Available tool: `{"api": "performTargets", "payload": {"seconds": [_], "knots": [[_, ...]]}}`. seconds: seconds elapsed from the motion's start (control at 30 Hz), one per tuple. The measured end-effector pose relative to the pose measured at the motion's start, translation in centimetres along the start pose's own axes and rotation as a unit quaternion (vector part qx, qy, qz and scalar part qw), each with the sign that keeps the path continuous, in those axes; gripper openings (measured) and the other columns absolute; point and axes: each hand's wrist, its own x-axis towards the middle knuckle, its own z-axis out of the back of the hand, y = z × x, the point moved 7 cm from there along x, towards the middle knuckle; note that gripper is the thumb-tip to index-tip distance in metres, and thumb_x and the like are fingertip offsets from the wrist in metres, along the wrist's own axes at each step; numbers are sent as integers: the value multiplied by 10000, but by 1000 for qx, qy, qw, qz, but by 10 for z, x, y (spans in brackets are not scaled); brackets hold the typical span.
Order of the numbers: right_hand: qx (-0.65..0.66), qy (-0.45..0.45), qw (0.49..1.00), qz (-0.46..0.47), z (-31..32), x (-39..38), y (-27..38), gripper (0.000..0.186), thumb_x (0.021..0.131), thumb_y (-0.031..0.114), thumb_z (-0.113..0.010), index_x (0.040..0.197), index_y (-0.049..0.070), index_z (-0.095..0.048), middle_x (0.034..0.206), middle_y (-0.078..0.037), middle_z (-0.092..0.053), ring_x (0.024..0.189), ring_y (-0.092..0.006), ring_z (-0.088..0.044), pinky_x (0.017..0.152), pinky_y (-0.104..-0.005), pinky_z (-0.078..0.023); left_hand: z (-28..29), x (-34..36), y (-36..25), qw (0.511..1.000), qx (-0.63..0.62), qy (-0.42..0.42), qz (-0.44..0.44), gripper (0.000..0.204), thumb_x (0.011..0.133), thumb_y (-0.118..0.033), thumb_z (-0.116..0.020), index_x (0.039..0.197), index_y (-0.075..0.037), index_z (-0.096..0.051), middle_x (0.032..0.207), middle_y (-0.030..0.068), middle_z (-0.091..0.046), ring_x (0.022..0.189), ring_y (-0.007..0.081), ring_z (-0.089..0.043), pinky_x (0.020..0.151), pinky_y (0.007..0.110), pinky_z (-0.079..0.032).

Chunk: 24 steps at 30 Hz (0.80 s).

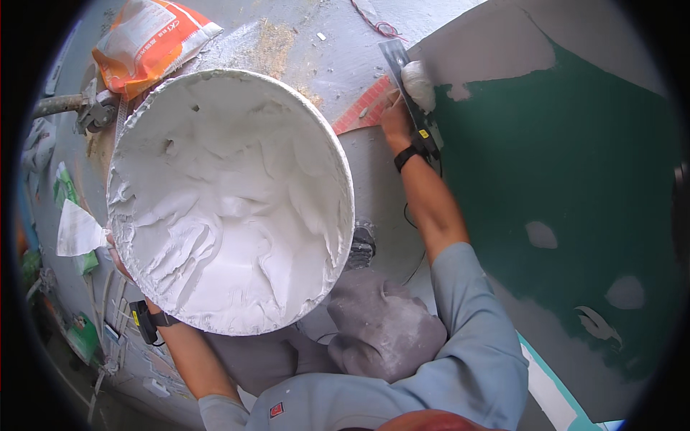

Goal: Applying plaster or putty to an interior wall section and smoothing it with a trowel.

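Observation:
A large round bucket (347, 179) of thick white putty (237, 237) stands in front of me, its opening facing up at me. My left hand (118, 257) is at the bucket's left side, mostly hidden by its rim. It grips a putty knife (79, 231), whose wide blade is coated white and points left. Beyond the bucket's right side, my right hand (395, 121) is closed round a long flat trowel (395, 54). A lump of white putty sits on the trowel's blade. The trowel is held over the edge of a green and grey surface (517, 172).
An orange and white bag (151, 43) lies at the far left, beside a metal pole fitting (93, 104). Red-checked sheeting (363, 108) is under my right hand. Cords and scraps litter the left floor. My shoe (361, 248) and bent knee (388, 323) are close to the bucket.

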Motion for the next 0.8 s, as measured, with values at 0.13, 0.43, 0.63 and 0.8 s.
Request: {"api": "performTargets", "payload": {"seconds": [0.13,0.43,0.63,0.8], "knots": [[44,103,987,-111,-14,12,-19,275,792,166,-598,978,14,-463,914,-158,-581,898,-346,-561,778,-398,-430,-3,-21,16,999,-46,-7,1,418,956,-318,-343,1165,32,-437,1033,169,-553,883,227,-589,755,333,-508],[16,130,984,-118,1,33,-17,325,752,186,-635,989,-18,-545,939,-191,-613,913,-322,-594,811,-366,-446,1,-33,27,993,-112,-26,-18,425,952,-320,-355,1175,35,-424,1052,177,-543,909,236,-580,776,343,-500],[-24,107,991,-74,63,66,13,337,725,200,-663,953,-35,-582,897,-172,-627,840,-255,-611,739,-338,-464,13,-16,32,979,-191,-46,-46,430,949,-322,-363,1181,36,-415,1065,182,-536,926,241,-574,790,349,-494],[103,113,985,-85,151,90,68,320,748,215,-658,918,-49,-595,812,-115,-621,738,-199,-597,687,-305,-460,44,2,57,978,-78,-176,-85,425,937,-266,-386,1225,46,-404,1043,168,-531,879,242,-578,735,352,-505]]}}
